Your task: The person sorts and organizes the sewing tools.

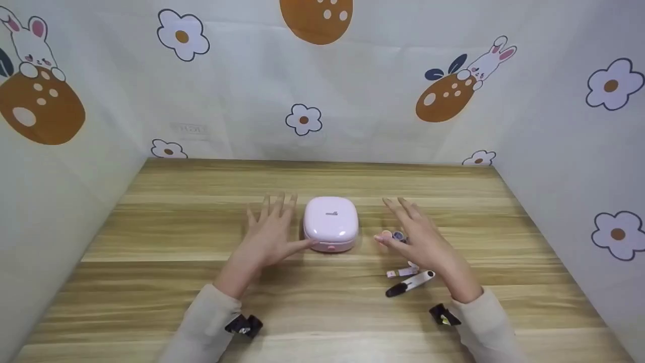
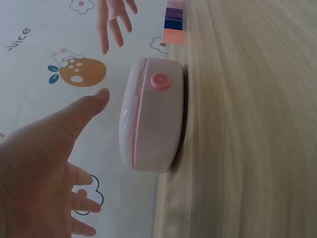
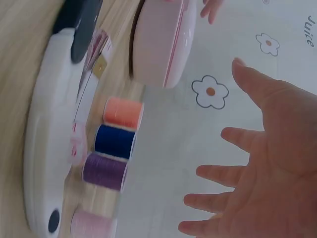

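Pink box (image 1: 331, 222), its lid down, sat on the wooden table (image 1: 322, 327) between the two hands; a round button (image 2: 160, 81) marked its front. Left hand (image 1: 267, 239): fingers straight and spread, holding nothing, the thumb near the box's front left corner (the left wrist view showed a gap there). Right hand (image 1: 426, 242): likewise spread and without a hold, near a row of thread. The row, to the right of the box, comprised an orange spool (image 3: 123, 113), a blue spool (image 3: 114, 142), a purple spool (image 3: 105, 171) and a pale pink spool (image 3: 94, 225). Nearer the person lay a small pink-and-white item (image 1: 400, 273), its kind unclear, and, just beside it, a white-and-black tool (image 1: 410, 284). Behind, a pale cloth (image 1: 242, 101) showed flowers and rabbits.
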`<state>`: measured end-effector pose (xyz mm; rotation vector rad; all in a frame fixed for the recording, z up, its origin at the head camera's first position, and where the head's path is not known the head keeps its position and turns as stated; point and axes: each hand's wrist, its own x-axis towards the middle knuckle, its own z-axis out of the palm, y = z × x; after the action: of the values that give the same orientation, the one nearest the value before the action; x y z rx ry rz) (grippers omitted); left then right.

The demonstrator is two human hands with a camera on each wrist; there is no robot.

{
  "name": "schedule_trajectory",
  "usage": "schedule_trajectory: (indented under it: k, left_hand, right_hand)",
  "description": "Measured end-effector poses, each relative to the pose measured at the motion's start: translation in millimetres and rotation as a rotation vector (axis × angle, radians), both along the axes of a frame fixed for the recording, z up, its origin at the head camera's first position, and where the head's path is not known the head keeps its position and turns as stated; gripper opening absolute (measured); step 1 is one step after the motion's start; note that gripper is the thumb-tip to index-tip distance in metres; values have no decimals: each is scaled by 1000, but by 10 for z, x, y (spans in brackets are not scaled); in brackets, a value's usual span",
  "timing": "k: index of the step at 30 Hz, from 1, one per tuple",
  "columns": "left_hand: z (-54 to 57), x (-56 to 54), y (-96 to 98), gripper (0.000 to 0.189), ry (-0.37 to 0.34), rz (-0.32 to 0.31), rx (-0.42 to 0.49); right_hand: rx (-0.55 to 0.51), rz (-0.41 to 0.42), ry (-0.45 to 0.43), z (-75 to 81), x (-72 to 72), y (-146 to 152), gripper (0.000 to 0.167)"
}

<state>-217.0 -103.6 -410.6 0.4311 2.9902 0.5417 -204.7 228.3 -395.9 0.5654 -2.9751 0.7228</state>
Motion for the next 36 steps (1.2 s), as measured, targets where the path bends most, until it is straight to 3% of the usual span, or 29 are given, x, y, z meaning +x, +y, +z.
schedule_trajectory:
  k: [8, 20, 28, 36]
  left_hand:
    - [-59, -32, -4, 114, -53, -30, 131]
    - [-218, -92, 52, 94, -18, -104, 428]
    - [-277, -107, 87, 90, 11, -120, 506]
    - [-353, -151, 64, 98, -22, -59, 543]
  right_hand:
    - [-66, 55, -55, -46, -86, -217, 86]
    - [-156, 149, -71, -116, -236, -473, 87]
    - [-200, 177, -104, -173, -315, -627, 88]
    - [-238, 139, -164, -223, -379, -740, 96]
